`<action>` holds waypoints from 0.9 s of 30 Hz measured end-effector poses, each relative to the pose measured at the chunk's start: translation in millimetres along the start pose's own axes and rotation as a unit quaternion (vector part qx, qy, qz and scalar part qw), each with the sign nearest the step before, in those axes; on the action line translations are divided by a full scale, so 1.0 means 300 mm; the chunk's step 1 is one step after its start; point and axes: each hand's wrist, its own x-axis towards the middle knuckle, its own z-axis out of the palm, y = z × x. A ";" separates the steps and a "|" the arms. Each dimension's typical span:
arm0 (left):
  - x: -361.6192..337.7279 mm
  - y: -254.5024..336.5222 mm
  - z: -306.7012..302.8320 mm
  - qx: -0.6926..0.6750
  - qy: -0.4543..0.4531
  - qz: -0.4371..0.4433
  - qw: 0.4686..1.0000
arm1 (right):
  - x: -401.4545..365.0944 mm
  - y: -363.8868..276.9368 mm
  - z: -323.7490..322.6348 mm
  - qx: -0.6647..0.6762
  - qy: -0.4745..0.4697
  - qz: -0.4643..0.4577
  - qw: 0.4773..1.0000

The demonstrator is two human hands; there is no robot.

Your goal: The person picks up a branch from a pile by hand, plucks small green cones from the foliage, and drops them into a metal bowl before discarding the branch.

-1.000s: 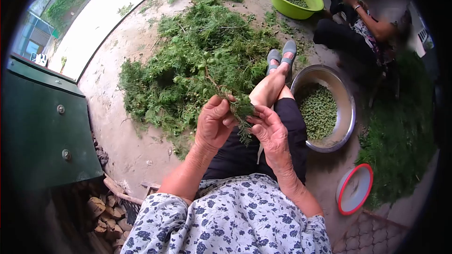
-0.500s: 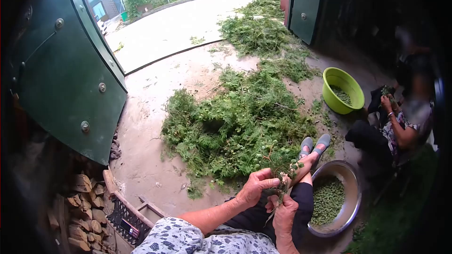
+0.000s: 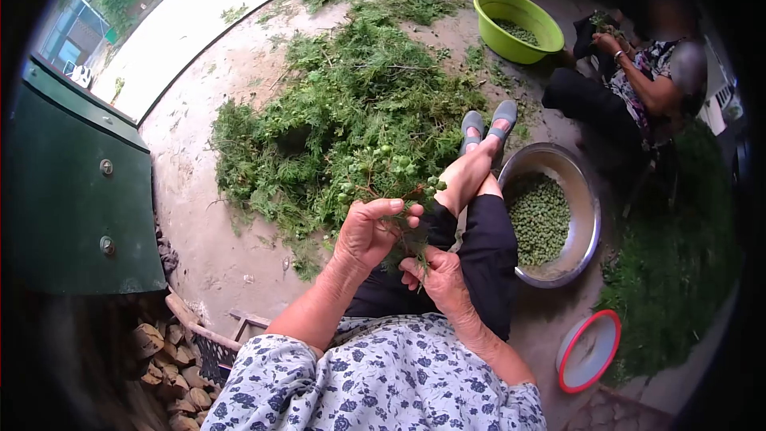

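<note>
A conifer sprig [image 3: 373, 183] with round green cones rises in front of my lap. My left hand [image 3: 369, 233] is closed around its upper part, thumb and fingers bent at the twig. Lower down, my right hand [image 3: 439, 275] pinches the leafy stem end. Just past my hands lies a large heap of cut green branches [image 3: 351, 112] on the floor. Beside my right leg stands a steel basin [image 3: 588, 207], partly filled with small green cones [image 3: 539, 219].
A lime-green tub [image 3: 519, 49] with some cones stands beyond the steel basin. Another person [image 3: 650, 84] sits at the right, handling a sprig. A red-rimmed basin [image 3: 590, 351] and more greenery [image 3: 670, 295] lie lower right. Split firewood [image 3: 174, 367] and a green door [image 3: 80, 199] are at left.
The view has tilted down and turned right, bringing the red-rimmed basin into sight. My hands sit slightly farther apart along the sprig, and its cone-bearing end now leans left.
</note>
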 end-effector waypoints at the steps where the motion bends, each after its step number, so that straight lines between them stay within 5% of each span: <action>1: 0.001 -0.005 0.000 0.025 0.004 0.014 1.000 | 0.000 -0.018 -0.016 -0.033 -0.019 -0.010 0.999; 3: 0.006 -0.022 -0.004 0.040 0.007 0.025 0.999 | 0.004 -0.029 -0.058 -0.052 -0.023 -0.010 0.998; 6: 0.013 -0.040 0.012 0.050 0.025 0.042 0.998 | 0.017 -0.018 -0.115 0.006 0.145 -0.057 0.988; 12: 0.010 -0.067 0.046 0.053 0.055 0.027 0.997 | 0.046 -0.151 -0.091 -0.180 0.243 -0.337 0.892; 20: -0.006 -0.082 0.064 0.092 0.054 0.022 0.994 | 0.109 -0.149 -0.091 -0.262 0.216 -0.355 0.871; 23: -0.007 -0.088 0.071 0.108 0.066 0.021 0.992 | 0.116 -0.120 -0.093 -0.176 0.223 -0.340 0.896; 25: -0.008 -0.096 0.091 0.102 0.061 0.023 0.993 | 0.121 -0.107 -0.084 0.042 0.228 -0.194 0.953; 27: -0.003 -0.106 0.100 0.099 0.065 0.028 0.993 | 0.129 -0.106 -0.072 0.085 0.236 -0.181 0.951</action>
